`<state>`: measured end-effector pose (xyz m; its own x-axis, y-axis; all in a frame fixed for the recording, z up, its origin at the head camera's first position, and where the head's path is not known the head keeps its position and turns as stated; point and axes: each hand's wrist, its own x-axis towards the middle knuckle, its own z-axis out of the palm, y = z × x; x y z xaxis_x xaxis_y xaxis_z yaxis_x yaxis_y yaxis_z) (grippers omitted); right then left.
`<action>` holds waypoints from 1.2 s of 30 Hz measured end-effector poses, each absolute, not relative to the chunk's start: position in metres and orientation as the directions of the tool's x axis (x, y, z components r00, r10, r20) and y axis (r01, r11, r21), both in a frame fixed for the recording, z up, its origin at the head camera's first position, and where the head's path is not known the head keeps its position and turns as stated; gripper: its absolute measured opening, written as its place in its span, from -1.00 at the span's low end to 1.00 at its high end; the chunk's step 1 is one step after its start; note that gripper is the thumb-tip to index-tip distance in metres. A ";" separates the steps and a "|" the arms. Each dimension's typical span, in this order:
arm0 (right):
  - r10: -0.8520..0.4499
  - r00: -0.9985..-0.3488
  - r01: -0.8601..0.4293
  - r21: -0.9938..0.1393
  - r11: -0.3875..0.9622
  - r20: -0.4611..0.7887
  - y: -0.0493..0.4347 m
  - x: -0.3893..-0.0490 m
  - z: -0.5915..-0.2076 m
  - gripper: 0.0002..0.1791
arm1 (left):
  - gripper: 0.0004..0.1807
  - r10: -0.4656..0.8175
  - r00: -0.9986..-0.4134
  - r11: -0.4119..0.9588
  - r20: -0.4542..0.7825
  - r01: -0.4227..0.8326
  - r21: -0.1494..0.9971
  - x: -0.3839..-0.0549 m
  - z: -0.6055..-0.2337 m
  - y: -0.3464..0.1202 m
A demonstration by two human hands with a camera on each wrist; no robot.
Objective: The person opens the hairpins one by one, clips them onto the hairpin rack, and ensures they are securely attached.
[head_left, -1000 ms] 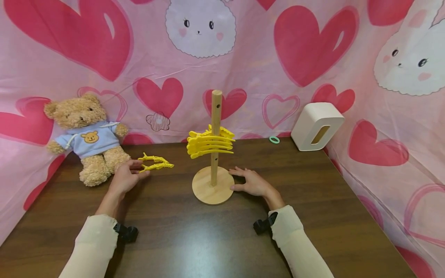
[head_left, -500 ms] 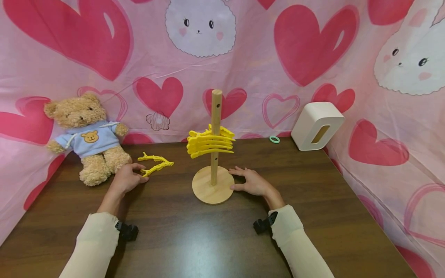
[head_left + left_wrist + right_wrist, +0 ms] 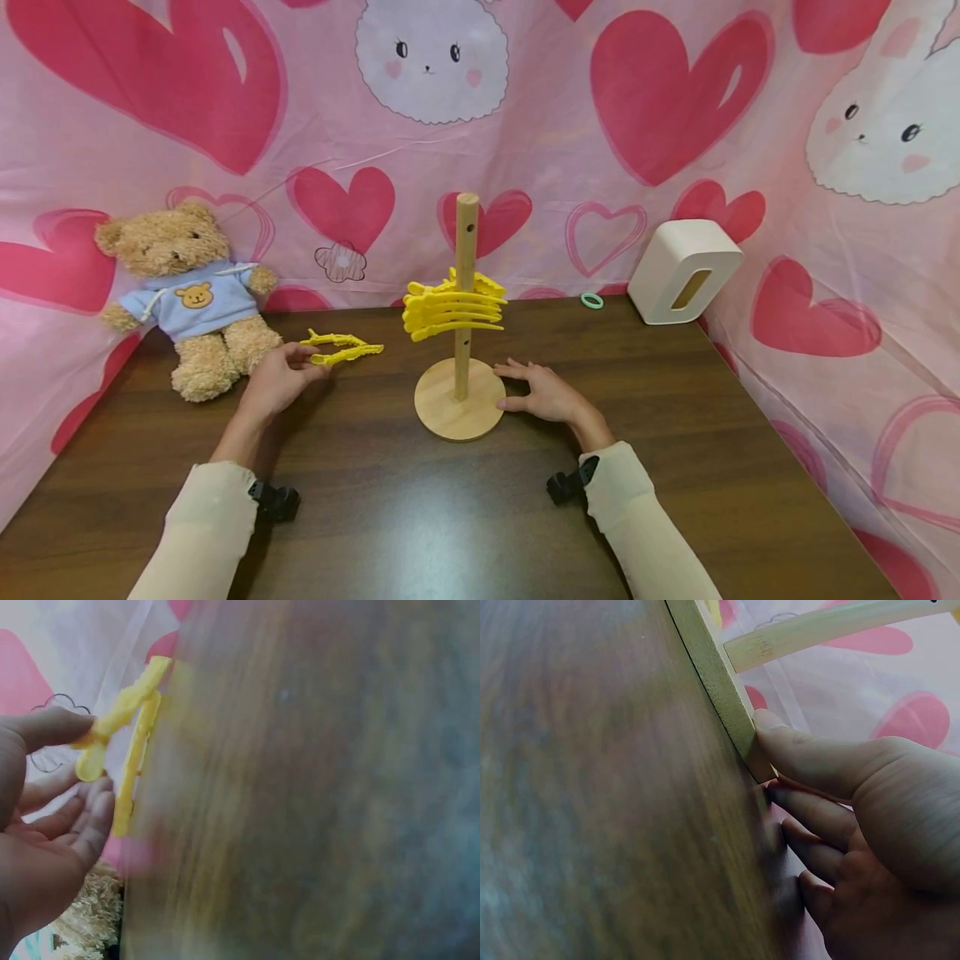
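In the head view my left hand pinches one arm of a yellow V-shaped plastic piece with knobbly, branch-like sides. The left wrist view shows the thumb on the yellow piece, near its rounded tab. A wooden stand, a round base with an upright pole, stands at the centre. My right hand holds the right rim of its base, thumb and fingers spread along it. Close up, the thumb presses on the base edge. Yellow pieces with long curved prongs sit around the pole.
A teddy bear in a blue hoodie sits behind my left hand. At the back right are a mint-green ring and a white box with a slot. A pink patterned cloth hangs behind the brown table.
The yellow V-shaped piece spread wider half a second ago, then narrowed and shifted slightly right and up with my left hand. My right hand and the wooden stand stay put.
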<state>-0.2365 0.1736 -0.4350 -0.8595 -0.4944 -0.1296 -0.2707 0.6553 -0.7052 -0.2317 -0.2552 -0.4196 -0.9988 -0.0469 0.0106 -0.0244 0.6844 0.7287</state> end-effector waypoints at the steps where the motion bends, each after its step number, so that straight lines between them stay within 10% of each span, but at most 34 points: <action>1: -0.495 -0.859 -0.272 -0.704 0.656 -0.129 0.174 -0.237 -0.435 -0.29 | -0.44 -0.060 -0.997 0.678 0.038 -0.013 0.735 -0.231 -0.419 -0.254; 10: -0.500 -0.857 -0.275 -0.707 0.652 -0.127 0.174 -0.238 -0.436 -0.29 | -0.56 -0.099 -0.954 0.616 0.282 0.164 0.771 -0.231 -0.410 -0.244; 36: -0.503 -0.855 -0.277 -0.707 0.651 -0.129 0.174 -0.237 -0.435 -0.28 | -0.63 -0.164 -0.909 0.309 0.383 0.321 0.895 -0.223 -0.368 -0.219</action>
